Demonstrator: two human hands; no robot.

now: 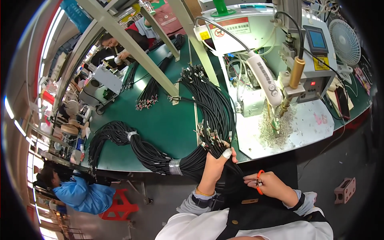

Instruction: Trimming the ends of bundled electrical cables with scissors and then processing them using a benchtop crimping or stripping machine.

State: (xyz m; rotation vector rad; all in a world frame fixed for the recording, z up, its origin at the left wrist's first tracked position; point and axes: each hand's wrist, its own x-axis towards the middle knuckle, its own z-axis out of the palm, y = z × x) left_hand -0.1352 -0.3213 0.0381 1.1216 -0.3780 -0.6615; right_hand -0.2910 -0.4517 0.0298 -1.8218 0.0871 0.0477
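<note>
My left hand, its thumb tip wrapped in white, is closed around a bundle of black cables at the table's front edge. Connector ends with bare metal bits stick out just beyond that hand. To its right, over my lap, my right hand is closed on a small orange-handled hand tool, seemingly snips or scissors; its blades are hard to make out. The hand tool is close to the hanging cables.
A soldering machine with a white base plate strewn with metal scraps stands right of the cables. Taped cable bundles lie left on the green table. Metal posts rise behind. A red stool and co-workers are farther left.
</note>
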